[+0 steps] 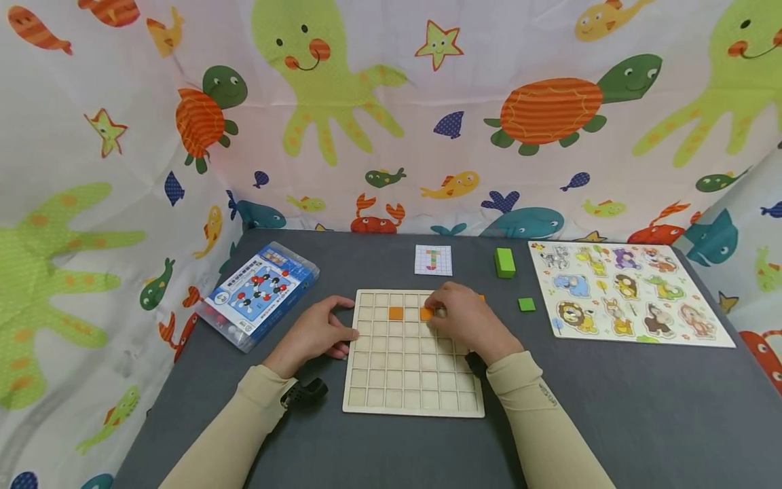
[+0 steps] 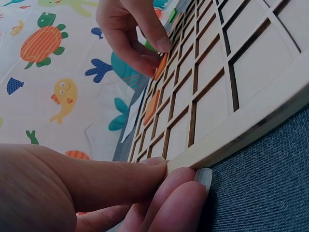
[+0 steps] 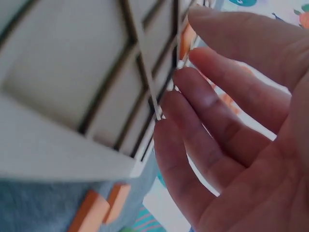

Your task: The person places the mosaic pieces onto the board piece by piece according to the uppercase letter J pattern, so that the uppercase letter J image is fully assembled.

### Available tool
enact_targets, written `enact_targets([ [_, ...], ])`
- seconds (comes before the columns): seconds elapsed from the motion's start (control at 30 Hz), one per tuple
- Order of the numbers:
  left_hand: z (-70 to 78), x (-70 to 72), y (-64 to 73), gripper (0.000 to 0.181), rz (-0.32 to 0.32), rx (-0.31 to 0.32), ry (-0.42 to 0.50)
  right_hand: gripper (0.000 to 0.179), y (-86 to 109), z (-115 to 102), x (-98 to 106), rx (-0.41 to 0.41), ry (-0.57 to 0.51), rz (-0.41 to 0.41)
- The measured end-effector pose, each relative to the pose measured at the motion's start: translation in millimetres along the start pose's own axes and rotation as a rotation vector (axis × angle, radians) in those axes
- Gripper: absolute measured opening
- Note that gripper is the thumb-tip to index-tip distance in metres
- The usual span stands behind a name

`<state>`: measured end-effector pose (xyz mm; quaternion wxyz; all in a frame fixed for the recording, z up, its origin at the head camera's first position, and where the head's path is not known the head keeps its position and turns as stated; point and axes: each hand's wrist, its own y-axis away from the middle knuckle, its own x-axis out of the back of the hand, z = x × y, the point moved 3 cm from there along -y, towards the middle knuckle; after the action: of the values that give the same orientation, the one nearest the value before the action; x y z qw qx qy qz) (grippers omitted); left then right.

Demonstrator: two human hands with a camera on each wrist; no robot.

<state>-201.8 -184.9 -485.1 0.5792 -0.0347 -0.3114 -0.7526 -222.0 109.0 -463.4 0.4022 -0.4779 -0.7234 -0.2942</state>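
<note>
A wooden grid board (image 1: 412,401) lies flat on the grey table. My left hand (image 1: 314,334) holds its left edge, the thumb on top of the rim and the curled fingers against the side. Over the upper part of the grid, my right hand (image 1: 467,319) pinches an orange square tile (image 1: 425,313) between thumb and fingertips, right at a cell. The left wrist view shows this tile (image 2: 161,66) low in the grid under those fingertips. Another orange tile (image 1: 396,313) sits in a cell to its left, same row. My right hand hides several cells.
Loose orange pieces (image 3: 89,212) lie beside the board's right edge. Behind the board is a pattern card (image 1: 433,260); right of it are a green block (image 1: 504,263) and a green tile (image 1: 527,304). A plastic box (image 1: 259,292) stands left, an animal puzzle (image 1: 629,295) right.
</note>
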Motion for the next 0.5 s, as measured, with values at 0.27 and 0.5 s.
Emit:
enact_targets([
  [0.27, -1.5, -2.4, -3.0, 0.065, -0.003, 0.002, -0.004, 0.032, 25.3, 32, 27, -0.050, -0.037, 0.018],
  [0.5, -0.4, -3.7, -1.9, 0.067, 0.002, 0.006, -0.016, 0.035, 56.2, 77, 59, -0.134, 0.009, 0.051],
])
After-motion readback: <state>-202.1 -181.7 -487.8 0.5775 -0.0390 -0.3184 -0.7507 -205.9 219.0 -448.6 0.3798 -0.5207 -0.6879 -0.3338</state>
